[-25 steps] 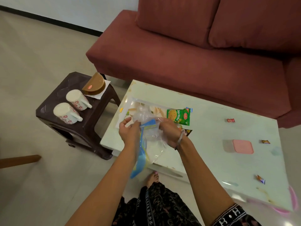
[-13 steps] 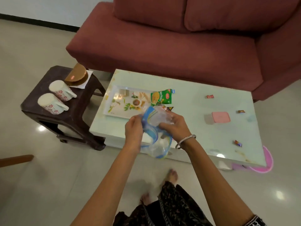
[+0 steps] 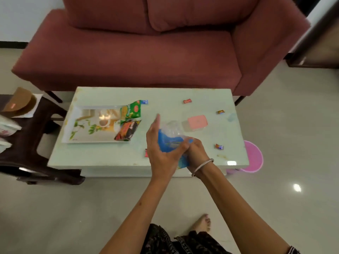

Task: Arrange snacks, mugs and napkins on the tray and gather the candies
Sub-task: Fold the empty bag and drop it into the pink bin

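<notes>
Both hands meet over the table's front middle around a clear plastic bag with blue print [image 3: 169,137]. My right hand [image 3: 197,154] grips its lower part with curled fingers. My left hand [image 3: 160,149] lies against the bag's left side, fingers straight and pointing up, thumb stretched towards the right hand. A white tray [image 3: 70,132] on the table's left carries a green snack packet [image 3: 131,111] and a black and red snack packet [image 3: 127,132]. Wrapped candies lie scattered: a red one [image 3: 187,101], one at the right [image 3: 221,112], another nearer the front [image 3: 219,146], and one half hidden by my left hand [image 3: 146,153].
A pink-lidded box [image 3: 197,121] stands just behind the bag. A dark stool [image 3: 36,143] at the left holds mugs [image 3: 7,127], cut off by the frame edge, and a brown napkin holder [image 3: 20,103]. A red sofa [image 3: 128,57] runs behind the table; a pink object [image 3: 254,156] lies on the floor at right.
The view and both hands have shifted right along the table, away from the tray. My left hand's fingers have straightened from their grip on the bag. The black and red packet now shows on the tray.
</notes>
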`<state>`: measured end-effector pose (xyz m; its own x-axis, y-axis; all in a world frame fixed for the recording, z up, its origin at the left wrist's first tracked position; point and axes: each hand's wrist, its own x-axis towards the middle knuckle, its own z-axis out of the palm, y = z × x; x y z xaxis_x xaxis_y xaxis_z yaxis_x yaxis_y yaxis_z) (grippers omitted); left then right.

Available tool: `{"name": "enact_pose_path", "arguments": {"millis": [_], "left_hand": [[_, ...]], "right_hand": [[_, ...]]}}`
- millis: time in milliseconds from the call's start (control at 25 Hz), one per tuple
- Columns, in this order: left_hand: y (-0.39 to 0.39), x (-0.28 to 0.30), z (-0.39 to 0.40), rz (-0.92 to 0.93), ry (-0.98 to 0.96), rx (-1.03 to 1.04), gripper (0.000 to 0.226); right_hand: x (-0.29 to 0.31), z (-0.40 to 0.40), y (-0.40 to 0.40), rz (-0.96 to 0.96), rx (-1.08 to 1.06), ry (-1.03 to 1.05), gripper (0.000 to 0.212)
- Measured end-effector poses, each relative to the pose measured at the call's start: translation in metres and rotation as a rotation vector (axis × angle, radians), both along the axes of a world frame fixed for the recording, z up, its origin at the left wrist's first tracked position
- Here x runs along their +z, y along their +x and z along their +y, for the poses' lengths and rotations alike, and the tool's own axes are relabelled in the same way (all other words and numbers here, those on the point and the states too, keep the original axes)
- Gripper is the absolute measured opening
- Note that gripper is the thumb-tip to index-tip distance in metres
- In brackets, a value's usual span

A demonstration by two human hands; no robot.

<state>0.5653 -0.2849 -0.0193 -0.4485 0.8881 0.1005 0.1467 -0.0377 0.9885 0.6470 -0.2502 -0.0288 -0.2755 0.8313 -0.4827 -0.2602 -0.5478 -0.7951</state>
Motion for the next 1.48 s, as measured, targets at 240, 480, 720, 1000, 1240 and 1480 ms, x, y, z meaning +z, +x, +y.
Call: {"name": "enact_pose_path", "arguments": {"millis": [240,480,720,1000,1240,1480], "left_hand": [[0.112,-0.003,0.037,-0.034,-0.121,0.097,0.023],[0.175,-0.008,0.069,0.050,-0.043,0.064,0.030],[0.222,-0.023,0.126,0.201,-0.018,-0.200,0.049],[0.278,-0.049,0.192,0.141,-0.365,-0.369,0.082],[0.319,-0.085,0.242,-0.356,-0.744,-0.568,0.106],[0.368,-0.164,0.254,-0.413,-0.907,-0.510,0.053]], "right_hand": [[0.007,0.033,0.117,-0.353,0.143,0.121,0.019],[0.014,0.059,0.210,-0.129,0.366,-0.181,0.050],[0.013,0.092,0.267,0.107,0.184,-0.126,0.040],[0.000,0.154,0.301,-0.188,0.077,-0.066,0.028],[-0.076,0.176,0.329,-0.415,-0.304,-0.136,0.013],[-0.181,0.191,0.394,-0.951,-0.343,-0.245,0.042]]}}
